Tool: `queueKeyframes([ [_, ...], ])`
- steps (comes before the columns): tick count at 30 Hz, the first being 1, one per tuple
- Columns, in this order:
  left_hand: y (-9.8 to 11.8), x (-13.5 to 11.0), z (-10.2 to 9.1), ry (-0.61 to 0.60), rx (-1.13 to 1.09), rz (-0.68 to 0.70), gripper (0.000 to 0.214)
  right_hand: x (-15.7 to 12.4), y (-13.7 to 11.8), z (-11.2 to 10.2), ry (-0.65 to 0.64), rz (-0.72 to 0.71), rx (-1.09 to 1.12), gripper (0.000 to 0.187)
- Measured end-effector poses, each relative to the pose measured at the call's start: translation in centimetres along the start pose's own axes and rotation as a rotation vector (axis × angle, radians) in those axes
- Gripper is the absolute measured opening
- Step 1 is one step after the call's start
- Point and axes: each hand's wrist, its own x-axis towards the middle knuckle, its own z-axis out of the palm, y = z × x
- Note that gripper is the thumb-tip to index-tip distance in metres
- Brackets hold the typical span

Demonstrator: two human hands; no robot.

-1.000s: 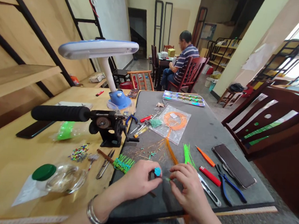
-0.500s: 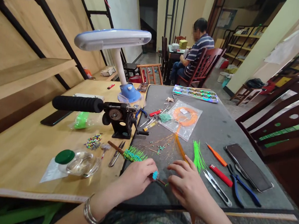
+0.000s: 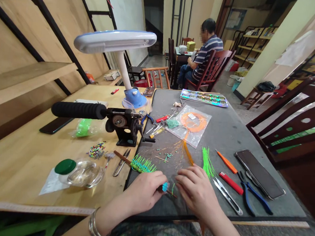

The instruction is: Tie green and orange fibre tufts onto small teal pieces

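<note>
My left hand (image 3: 143,191) is closed in a pinch on a thin stick with a small turquoise tuft (image 3: 164,186) at its tip, low over the grey mat (image 3: 222,134). Right beside it, my right hand (image 3: 195,189) rests on the mat with its fingers curled toward the tuft; what they pinch is too small to make out. A bundle of green strands (image 3: 208,163) and an orange strand bundle (image 3: 187,153) lie just beyond my right hand. A brush-like row of green-tipped sticks (image 3: 141,164) lies beyond my left hand.
Snips (image 3: 227,197), a red lighter (image 3: 230,182), blue pliers (image 3: 252,196) and a phone (image 3: 260,174) lie to the right. A black hand-crank tool (image 3: 118,123), a desk lamp (image 3: 117,43), loose beads (image 3: 96,150) and a clear jar (image 3: 82,172) stand left. A person (image 3: 202,59) sits at a far table.
Both hands have drawn closer together around the turquoise tuft. The view dropped and shifted a little since a second ago.
</note>
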Motion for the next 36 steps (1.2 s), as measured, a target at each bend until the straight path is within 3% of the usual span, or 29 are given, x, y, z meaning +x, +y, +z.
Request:
queueKeyframes([
  [2,0.2,-0.1,-0.1,0.004,0.002,-0.007,0.002,-0.7,-0.6,-0.1,0.028,0.079,0.027,0.017],
  [6,0.6,-0.2,0.2,0.013,0.0,-0.042,0.018,-2.4,-1.9,0.7,-0.115,0.108,0.08,0.015],
  [9,0.6,-0.1,0.8,0.026,0.057,-0.071,0.019,-3.1,-2.3,1.8,-0.143,0.116,0.077,0.02],
  [15,0.1,-0.2,1.3,0.014,0.063,-0.032,0.005,-3.6,-2.5,2.5,-0.145,0.165,0.122,0.013],
  [21,0.8,-1.0,0.9,-0.034,-0.088,0.073,0.028,-4.4,-2.8,3.3,-0.139,0.173,0.074,0.002],
  [27,1.0,-1.3,2.0,-0.083,0.098,0.072,0.017,-4.8,-2.8,4.2,-0.068,0.152,0.036,0.011],
  [33,-0.3,-2.0,0.2,-0.057,0.224,-0.046,0.02,-5.4,-2.9,3.2,-0.054,0.158,0.026,0.012],
  [36,0.0,-1.7,-1.0,-0.036,0.16,-0.052,0.015,-5.6,-2.8,2.5,-0.063,0.131,0.051,0.007],
])
